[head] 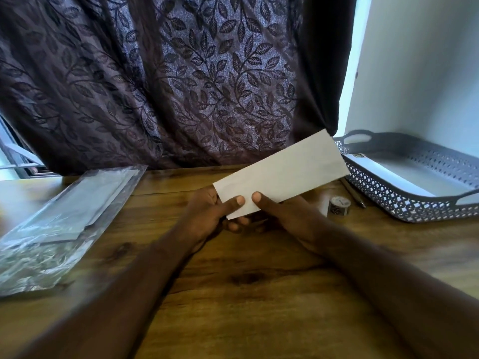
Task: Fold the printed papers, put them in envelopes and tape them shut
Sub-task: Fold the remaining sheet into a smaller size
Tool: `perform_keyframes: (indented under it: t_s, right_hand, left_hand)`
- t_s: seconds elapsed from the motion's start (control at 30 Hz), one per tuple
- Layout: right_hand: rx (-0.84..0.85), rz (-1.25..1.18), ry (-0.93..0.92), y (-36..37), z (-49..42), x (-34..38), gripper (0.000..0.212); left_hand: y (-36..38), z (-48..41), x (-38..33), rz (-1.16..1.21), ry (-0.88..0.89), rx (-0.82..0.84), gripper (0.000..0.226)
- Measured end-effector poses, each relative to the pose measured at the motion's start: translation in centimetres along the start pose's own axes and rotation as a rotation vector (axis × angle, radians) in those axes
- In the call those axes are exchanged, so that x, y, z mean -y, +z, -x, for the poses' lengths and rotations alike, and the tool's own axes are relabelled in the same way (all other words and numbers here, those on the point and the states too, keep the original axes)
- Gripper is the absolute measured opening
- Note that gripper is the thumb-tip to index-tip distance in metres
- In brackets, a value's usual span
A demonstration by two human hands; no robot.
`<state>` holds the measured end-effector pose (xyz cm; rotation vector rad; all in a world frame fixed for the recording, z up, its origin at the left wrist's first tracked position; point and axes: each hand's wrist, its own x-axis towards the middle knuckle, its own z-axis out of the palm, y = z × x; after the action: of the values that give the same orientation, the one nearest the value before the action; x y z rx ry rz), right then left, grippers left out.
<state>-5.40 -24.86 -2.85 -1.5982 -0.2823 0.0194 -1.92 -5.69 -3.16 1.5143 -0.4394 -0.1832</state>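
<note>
A long white envelope (282, 172) is held above the wooden table, tilted up toward the right. My left hand (210, 216) pinches its near end, thumb on top. My right hand (282, 216) grips the same end just beside it, thumb on top too. A clear plastic pack of white envelopes (64, 218) lies on the table at the left. A small roll of tape (339, 205) stands to the right of my hands. Printed white paper (404, 174) lies inside the grey tray.
A grey perforated tray with handles (404, 203) sits at the right on the wooden table (246, 294). A pen (353, 191) lies between the tape and the tray. A dark leaf-patterned curtain (181, 81) hangs right behind the table.
</note>
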Motion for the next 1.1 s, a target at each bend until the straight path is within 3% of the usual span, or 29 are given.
perform_keyframes:
  t_s: [0.13,0.3,0.43,0.67,0.93,1.03,1.1]
  right_hand:
    - [-0.028,-0.072,-0.034,-0.3,-0.3,-0.3,0.031]
    - [-0.113,-0.278,0.027,-0.8,-0.9,-0.4,0.037]
    - [-0.163,-0.294,0.059,-1.0,-1.1,-0.3,0.053]
    - [-0.264,-0.427,0.042,-2.5,-1.2,0.6,0.032]
    - [-0.290,-0.395,0.072,-3.8,-1.0,0.8,0.031]
    - [-0.276,-0.280,0.099,-4.0,-1.0,0.8,0.028]
    - [-0.210,-0.139,0.116,-3.8,-0.7,0.9,0.026]
  left_hand:
    - [0.2,-0.1,-0.2,-0.017,0.025,0.000,0.039]
    - [-0.1,-0.4,-0.4,-0.033,0.039,0.004,0.037]
    - [-0.9,-0.2,-0.6,-0.044,0.010,0.006,0.038]
    - [-2.5,-0.1,-1.0,-0.062,-0.026,0.038,0.033]
    - [-4.2,0.0,-0.9,-0.076,-0.094,0.002,0.031]
    - [-4.9,-0.4,-0.6,-0.037,-0.111,-0.127,0.031]
    - [-5.5,-0.6,-0.6,0.120,-0.121,-0.241,0.030]
